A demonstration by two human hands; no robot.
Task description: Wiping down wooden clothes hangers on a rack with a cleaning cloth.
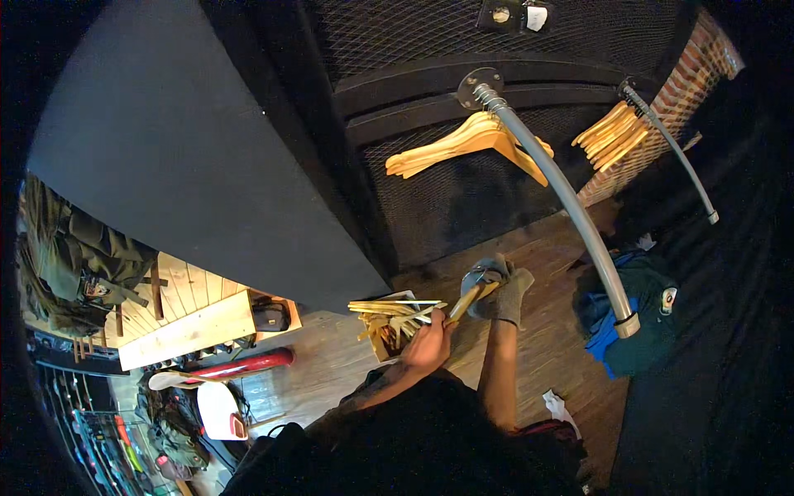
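My left hand [427, 345], bare, is closed around the lower end of a pale wooden hanger [468, 305] at the middle of the view. My right hand [511, 299] wears a grey work glove and grips the upper end of the same hanger. A blue-grey rounded patch [480, 279] shows by the gloved fingers; I cannot tell whether it is part of the glove. Just left of my left hand, an open cardboard box [380, 345] on the floor holds several wooden hangers [384, 308] lying in a jumble.
Above, a curved grey metal rail [571, 198] carries wooden hangers [471, 137]; a second rail [678, 153] holds more hangers [612, 136]. Dark green and blue clothing [641, 310] lies at right. A dark panel [190, 157], wooden bench [194, 331] and red cylinder [256, 362] stand left.
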